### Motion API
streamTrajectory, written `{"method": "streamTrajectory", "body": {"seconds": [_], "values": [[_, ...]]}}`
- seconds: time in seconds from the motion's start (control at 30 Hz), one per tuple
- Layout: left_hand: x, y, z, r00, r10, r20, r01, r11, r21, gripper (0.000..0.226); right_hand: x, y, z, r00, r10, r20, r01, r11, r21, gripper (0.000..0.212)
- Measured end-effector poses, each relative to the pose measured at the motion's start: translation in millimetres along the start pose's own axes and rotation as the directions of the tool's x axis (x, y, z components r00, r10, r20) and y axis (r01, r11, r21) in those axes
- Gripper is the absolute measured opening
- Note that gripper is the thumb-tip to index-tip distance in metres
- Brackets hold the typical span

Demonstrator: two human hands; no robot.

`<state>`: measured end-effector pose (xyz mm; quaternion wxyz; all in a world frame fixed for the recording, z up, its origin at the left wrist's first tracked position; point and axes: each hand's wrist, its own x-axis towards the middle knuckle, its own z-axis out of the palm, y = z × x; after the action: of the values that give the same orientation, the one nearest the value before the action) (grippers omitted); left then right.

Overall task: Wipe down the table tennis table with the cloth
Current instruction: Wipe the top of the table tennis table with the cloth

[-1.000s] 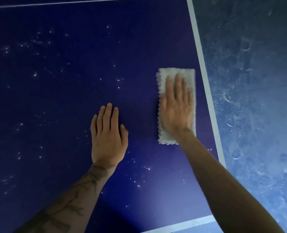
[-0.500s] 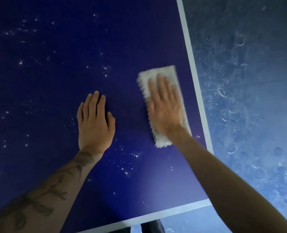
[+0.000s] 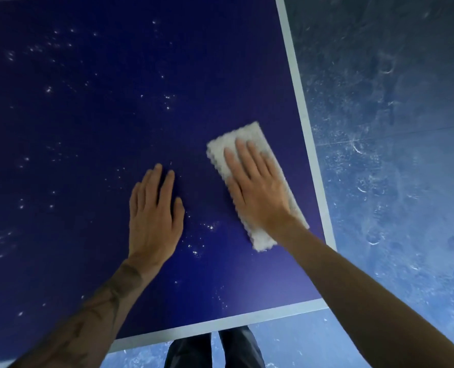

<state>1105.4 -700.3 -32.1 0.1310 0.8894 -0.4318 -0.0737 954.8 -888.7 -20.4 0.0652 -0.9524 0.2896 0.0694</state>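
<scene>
Your right hand (image 3: 257, 192) presses the cloth (image 3: 249, 139) flat, fingers (image 3: 243, 155) straight, white tabletop (image 3: 87, 128) edge just right of them; left hand (image 3: 154, 216) flat, fingers released, speckled blue beyond

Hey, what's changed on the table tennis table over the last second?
The right hand dragged the cloth toward the person and turned it, so its far end swung left, away from the side line. The left hand slid a little nearer too. Unchanged: both hands lie flat, the right pressing the cloth, the left bare on the table. Nothing was taken or let go.
</scene>
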Motion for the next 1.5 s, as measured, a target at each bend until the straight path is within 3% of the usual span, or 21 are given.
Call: {"method": "streamTrajectory", "body": {"seconds": [0.07,0.23,0.3,0.43,0.5,0.63,0.77,0.9,0.97,1.1,1.2,1.27,1.33,1.4,1.5], "values": [[-9,1,4,1.000,-0.001,0.020,0.000,1.000,0.017,0.057,-28,20,1,0.999,-0.037,0.038,0.037,0.999,0.002,0.063],[-12,-4,11,1.000,-0.008,-0.019,0.009,0.999,0.040,0.055,11,59,-7,0.947,0.315,-0.060,-0.310,0.947,0.078,0.065],[-12,-5,12,0.999,0.001,-0.037,0.000,0.999,0.041,0.055,30,38,-8,0.932,0.357,-0.065,-0.350,0.931,0.104,0.067],[-13,-4,10,1.000,-0.010,-0.012,0.010,1.000,0.021,0.057,-17,0,6,0.999,-0.011,-0.033,0.012,1.000,0.028,0.062],[-13,-3,8,1.000,-0.015,-0.014,0.015,1.000,0.013,0.056,-42,19,8,0.998,-0.058,-0.013,0.058,0.998,0.020,0.061],[-12,-1,8,1.000,-0.021,-0.021,0.021,1.000,0.007,0.056,-26,61,-3,0.981,0.190,-0.034,-0.189,0.981,0.049,0.062],[-12,-1,9,0.999,-0.021,-0.027,0.021,1.000,0.007,0.056,17,34,-7,0.934,0.347,-0.082,-0.335,0.933,0.130,0.065],[-13,0,8,1.000,-0.016,-0.023,0.016,1.000,0.004,0.056,-29,-5,11,0.996,0.025,-0.082,-0.018,0.997,0.080,0.060],[-13,0,7,1.000,-0.018,-0.026,0.018,1.000,0.000,0.055,-57,12,16,0.997,-0.037,-0.075,0.042,0.997,0.062,0.059],[-12,0,8,0.999,-0.021,-0.027,0.021,1.000,-0.011,0.056,-46,61,7,0.971,0.228,-0.070,-0.223,0.972,0.066,0.062],[-13,-1,8,0.999,-0.029,-0.021,0.028,1.000,-0.013,0.055,-11,42,0,0.911,0.400,-0.097,-0.387,0.913,0.126,0.066],[-13,-1,8,0.999,-0.025,-0.024,0.025,1.000,-0.011,0.055,-8,6,4,0.943,0.322,-0.079,-0.311,0.942,0.128,0.066],[-13,-1,8,0.999,-0.015,-0.028,0.014,1.000,-0.010,0.055,-34,-27,13,0.995,0.089,-0.053,-0.084,0.992,0.099,0.064],[-14,-2,7,1.000,-0.006,-0.025,0.006,1.000,-0.013,0.056,-69,-27,21,0.998,-0.054,-0.044,0.058,0.992,0.109,0.061],[-15,-1,7,1.000,-0.007,-0.021,0.007,1.000,-0.024,0.056,-89,17,18,0.998,0.058,-0.026,-0.055,0.993,0.108,0.062]]}}
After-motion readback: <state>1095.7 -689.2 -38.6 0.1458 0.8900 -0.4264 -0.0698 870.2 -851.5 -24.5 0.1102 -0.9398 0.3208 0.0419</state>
